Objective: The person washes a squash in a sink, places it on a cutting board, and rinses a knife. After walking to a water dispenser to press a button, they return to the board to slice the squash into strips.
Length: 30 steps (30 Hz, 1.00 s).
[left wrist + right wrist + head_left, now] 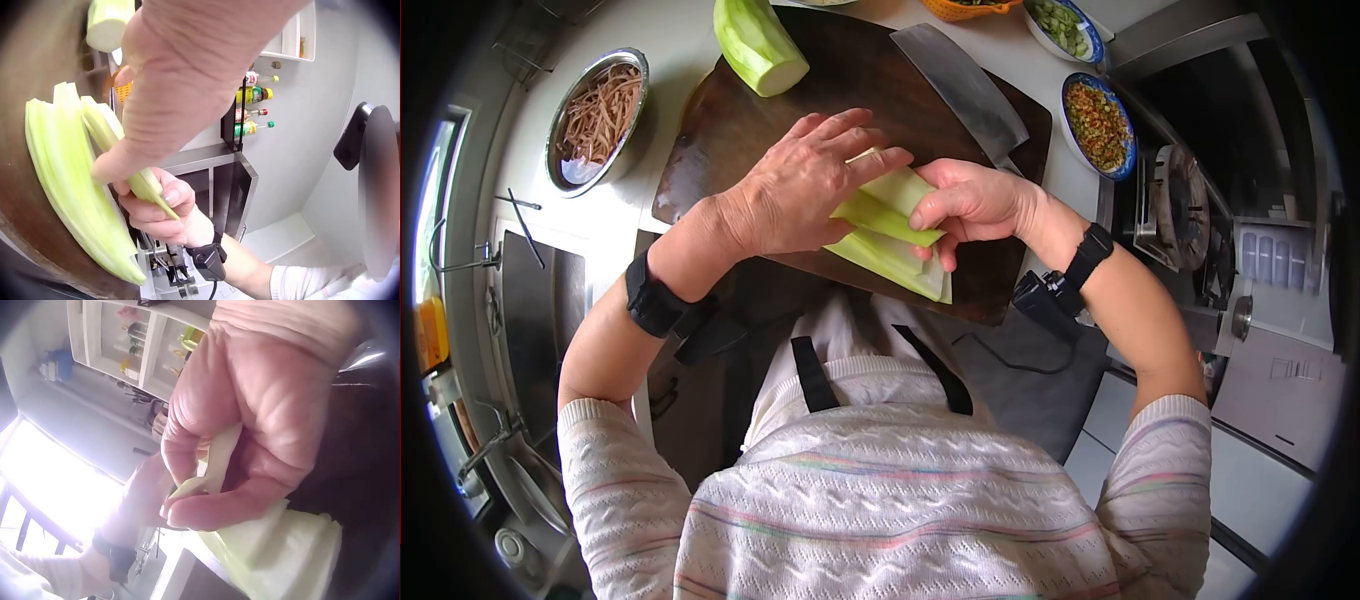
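Observation:
A long pale-green gourd slice [878, 216] is pinched between the thumb and fingers of my right hand [975, 202], with its end jutting past the thumb. My left hand [805, 182] reaches over the other end of that slice, fingers extended, with index finger and thumb on either side of it. Below lie more slices [72, 169], overlapping lengthwise on the dark wooden cutting board [735, 125]. In the right wrist view, the curled fingers of the right hand partly hide the held slice [220, 456].
A peeled gourd chunk [760, 50] lies at the board's far left, a cleaver [960, 85] at its far right. A metal bowl of brownish strips [600, 115] stands left. Bowls of chopped vegetables [1097, 125] and green slices [1062, 30] stand right, near the stove [1180, 205].

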Available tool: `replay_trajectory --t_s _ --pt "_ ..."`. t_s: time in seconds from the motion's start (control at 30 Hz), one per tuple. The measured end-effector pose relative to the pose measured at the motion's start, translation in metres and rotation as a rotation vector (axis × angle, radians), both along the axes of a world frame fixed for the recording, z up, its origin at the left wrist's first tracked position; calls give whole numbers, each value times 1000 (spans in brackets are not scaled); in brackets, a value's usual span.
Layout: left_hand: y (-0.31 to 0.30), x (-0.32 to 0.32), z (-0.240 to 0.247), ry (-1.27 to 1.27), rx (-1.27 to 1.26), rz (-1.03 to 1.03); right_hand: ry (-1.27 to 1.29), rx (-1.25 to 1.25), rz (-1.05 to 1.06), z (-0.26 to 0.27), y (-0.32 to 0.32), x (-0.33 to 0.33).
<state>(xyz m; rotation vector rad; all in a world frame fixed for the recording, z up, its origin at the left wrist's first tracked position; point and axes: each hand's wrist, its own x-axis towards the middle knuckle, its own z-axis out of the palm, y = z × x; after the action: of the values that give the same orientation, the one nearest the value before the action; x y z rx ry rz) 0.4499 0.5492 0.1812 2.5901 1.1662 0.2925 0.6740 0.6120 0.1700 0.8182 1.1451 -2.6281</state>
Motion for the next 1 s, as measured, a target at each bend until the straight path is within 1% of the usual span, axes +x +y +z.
replay_trajectory --t_s 0.03,0.1,0.17,0.2,0.23,0.27,0.33,0.43,0.47,0.53,0.57,0.6,0.63,0.67,0.7,0.73,0.8,0.87,0.93,1.0 --pt "1 0 0 -6 22 0 0 -4 -8 -2 0 0" --pt "5 1 3 4 -6 -34 -37 -10 79 -4 0 -1" --pt "7 1 1 14 -30 -65 -56 2 82 -6 -1 -2" --pt "6 2 -3 -24 27 -74 -77 13 88 -7 -2 -2" --pt "5 1 -5 -62 83 -83 -76 11 83 -8 -3 -1" --pt "3 0 -7 -60 80 -88 -82 -9 61 -9 -3 1" --pt "0 -3 -10 -61 179 -91 -85 -33 31 -11 -5 2" --pt "-5 -9 -12 -49 167 -98 -128 -10 2 -8 -6 5" --pt "-6 -12 -10 -50 164 -103 -136 2 21 -6 -6 6" --pt "-6 -16 -1 -95 275 10 -142 10 34 -5 -6 8" --pt "-4 -16 0 -134 302 22 -122 35 69 -6 -6 9" --pt "-2 -13 0 -133 298 19 -102 60 106 -6 -6 9" --pt "-1 -8 -1 -138 296 -24 -101 57 106 -6 -6 7" --pt "1 -3 -3 -145 295 -66 -138 102 164 -5 -5 3" --pt "1 0 -9 -147 197 -103 -176 146 221 -3 -4 0" --pt "2 1 -12 -150 195 -107 -179 144 216 -2 -2 -1" --pt "2 1 -15 -82 14 -147 -226 299 364 1 2 -2" --pt "3 1 -16 -78 -11 -161 -258 319 379 5 6 0" --pt "6 3 -14 -72 -31 -173 -336 534 482 13 9 1" --pt "10 7 -12 -8 -79 -195 -381 550 471 28 5 7"
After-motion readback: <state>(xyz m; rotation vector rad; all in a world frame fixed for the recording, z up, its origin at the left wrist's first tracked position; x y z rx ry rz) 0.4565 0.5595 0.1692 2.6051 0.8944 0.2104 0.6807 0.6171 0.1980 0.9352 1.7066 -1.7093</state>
